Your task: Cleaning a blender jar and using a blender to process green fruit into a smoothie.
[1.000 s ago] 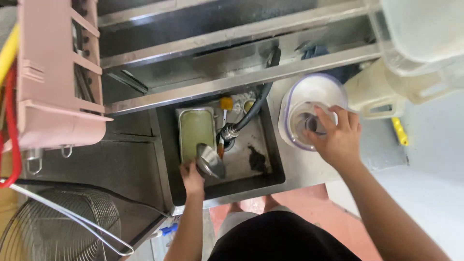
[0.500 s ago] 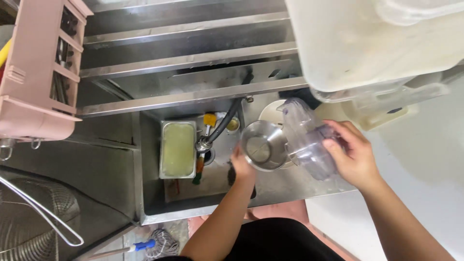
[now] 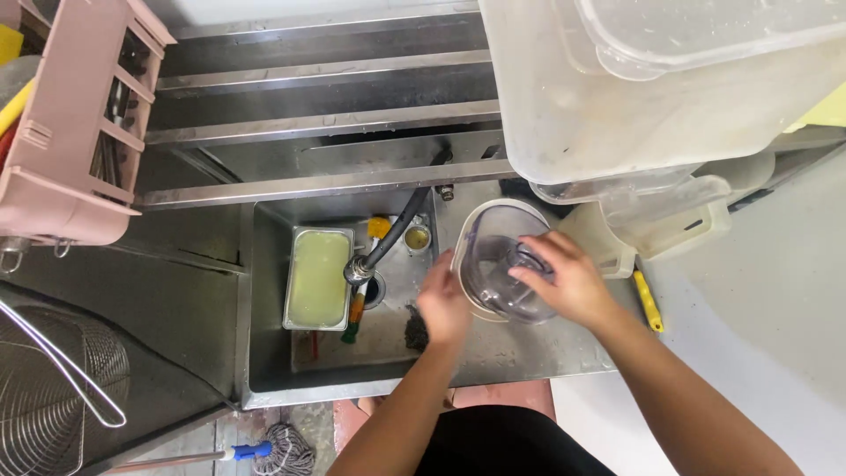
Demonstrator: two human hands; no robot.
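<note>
My right hand [image 3: 568, 284] grips a clear plastic container [image 3: 498, 273] from above and holds it over a round white tub [image 3: 493, 211] on the steel counter right of the sink. My left hand [image 3: 443, 308] is pressed against the left side of the clear container and the tub's rim. Its fingers are curled and partly hidden, so I cannot see what they hold. No steel bowl shows in this view.
The sink [image 3: 264, 370] holds a steel pan of greenish liquid [image 3: 317, 278], a black hose [image 3: 392, 238] and small tools. A pink rack [image 3: 70, 132] hangs at left above a wire skimmer [image 3: 44, 388]. Large translucent tubs [image 3: 661, 88] overhang top right. A yellow tool [image 3: 648, 301] lies on the counter.
My right hand has brought the clear container down and left onto the white tub. The steel bowl that my left hand held up has gone out of sight.
</note>
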